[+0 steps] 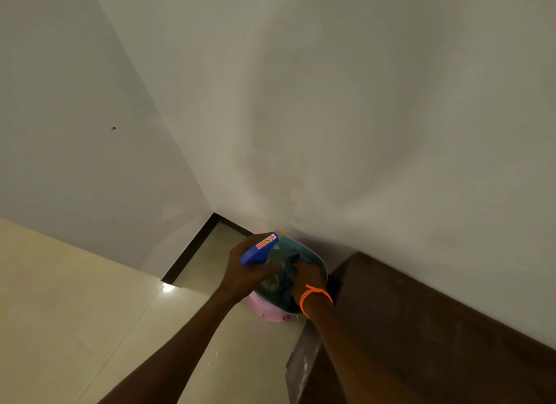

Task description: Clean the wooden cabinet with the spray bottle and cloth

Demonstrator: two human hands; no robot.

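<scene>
While left hand (245,268) clenches spray bottle (259,249), right grip (308,279) bunches cloth (290,268) just beside it, over basin (316,260)

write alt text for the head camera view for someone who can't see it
Seen from above, a person's left hand holds a blue spray bottle while the right hand, an orange wristband on its wrist, grips a dark cloth in a teal tub on the floor. A dark wooden cabinet stands at right against a pale wall.

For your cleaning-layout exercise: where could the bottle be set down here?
Free: the dark wooden cabinet top along the white wall; cream floor tiles left of both arms. Crowded: the teal basin on its pink base.
</scene>
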